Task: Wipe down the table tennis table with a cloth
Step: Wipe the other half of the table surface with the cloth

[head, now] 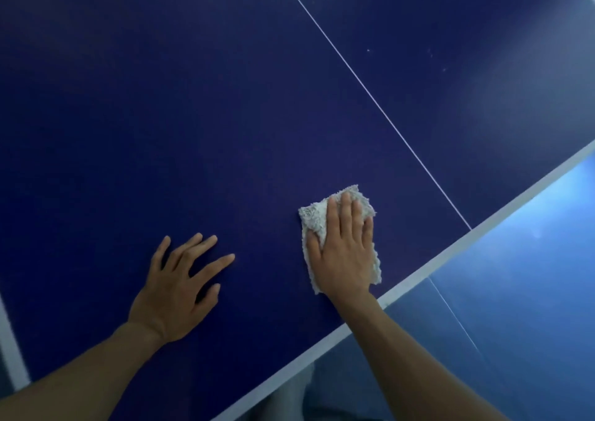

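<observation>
The dark blue table tennis table [199, 105] fills most of the view, crossed by a thin white centre line [370, 95]. A folded pale grey fluffy cloth [314, 218] lies flat on it near the white front edge. My right hand [344, 246] presses down on the cloth with straight fingers, covering its middle. My left hand [180, 285] rests flat on the bare table surface to the left of the cloth, fingers spread, holding nothing.
The table's white border [450, 248] runs diagonally from lower left to upper right. Beyond it lies a lighter blue floor [521, 275] with a thin seam. Faint pale smudges [444, 66] mark the far right part of the table. A white edge stripe [9, 350] shows at the left.
</observation>
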